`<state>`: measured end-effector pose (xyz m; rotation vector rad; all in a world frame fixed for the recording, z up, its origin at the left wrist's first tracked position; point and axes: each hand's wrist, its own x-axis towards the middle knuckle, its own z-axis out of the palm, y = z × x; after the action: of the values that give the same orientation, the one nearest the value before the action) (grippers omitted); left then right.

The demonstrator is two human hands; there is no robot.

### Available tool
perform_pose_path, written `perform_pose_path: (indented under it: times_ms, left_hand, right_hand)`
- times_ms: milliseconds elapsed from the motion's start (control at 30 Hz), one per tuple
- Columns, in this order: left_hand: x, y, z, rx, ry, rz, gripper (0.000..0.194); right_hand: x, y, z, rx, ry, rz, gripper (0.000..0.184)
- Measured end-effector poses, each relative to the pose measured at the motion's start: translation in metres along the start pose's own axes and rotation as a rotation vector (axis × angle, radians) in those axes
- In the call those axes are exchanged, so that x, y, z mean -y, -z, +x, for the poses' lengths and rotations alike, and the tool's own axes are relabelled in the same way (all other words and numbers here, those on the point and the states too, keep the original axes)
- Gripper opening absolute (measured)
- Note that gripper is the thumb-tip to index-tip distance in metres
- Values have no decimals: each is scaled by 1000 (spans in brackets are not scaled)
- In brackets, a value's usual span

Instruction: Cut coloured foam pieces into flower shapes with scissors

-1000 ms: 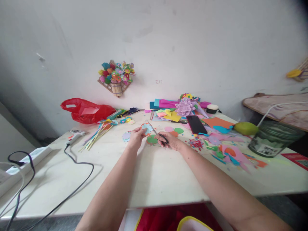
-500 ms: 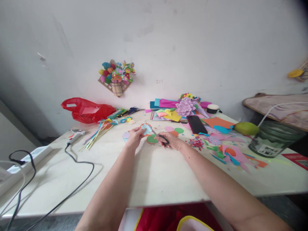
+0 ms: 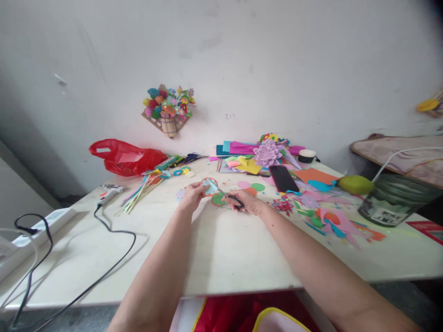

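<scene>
My left hand (image 3: 194, 193) pinches a small light-blue craft piece (image 3: 208, 187) between thumb and fingers. In my right hand (image 3: 245, 202) is a pair of scissors (image 3: 236, 200) with black handles, its blades pointing up-left at the edge of the blue piece. An orange disc (image 3: 211, 179) shows around the blue piece; whether it lies on the table or is held, I cannot tell. Just below the blades lies a green disc (image 3: 218, 199) with an orange rim. A pale lilac piece (image 3: 180, 194) is partly hidden by my left hand.
Pink (image 3: 243, 184) and green discs (image 3: 258, 187) lie beyond my right hand. A phone (image 3: 284, 179), coloured scraps (image 3: 334, 220) and a glass jar (image 3: 391, 203) stand to the right. Leftward are thin sticks (image 3: 140, 198), a glue gun (image 3: 110, 195) with its cord, a power strip (image 3: 55, 223) and a red bag (image 3: 128, 159).
The scissor blades look closer together than before, and the blue piece has shifted slightly in my left hand. Both hands stay in nearly the same place.
</scene>
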<state>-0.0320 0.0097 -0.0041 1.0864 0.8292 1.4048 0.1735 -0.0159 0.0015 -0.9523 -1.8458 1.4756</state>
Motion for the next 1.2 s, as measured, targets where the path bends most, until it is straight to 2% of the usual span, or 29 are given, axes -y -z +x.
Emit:
perform_pose_path:
  times_ms: [500,933,1200]
  left_hand:
    - [-3,2,-1,30,35,20,18]
    - [-2,0,-3,43,39,11,19]
    - [0,-1,-1,46,34,-21,21]
  right_hand:
    - [-5,3,3,2,-55,2,23]
    - [-14,7,5,37,-17,-17,32]
    - [-7,4,3,5,-13,-24,28]
